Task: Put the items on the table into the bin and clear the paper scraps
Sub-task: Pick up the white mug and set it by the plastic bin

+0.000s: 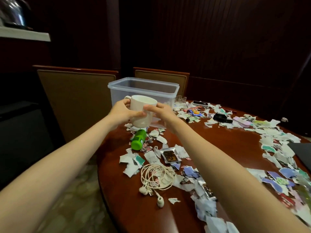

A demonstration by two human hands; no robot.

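Mug, one, gripped by left hand, right hand; bin, one.

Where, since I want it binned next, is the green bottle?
In the head view the green bottle lies on its side near the table's left edge, among paper scraps, below the white mug and in front of the clear bin.
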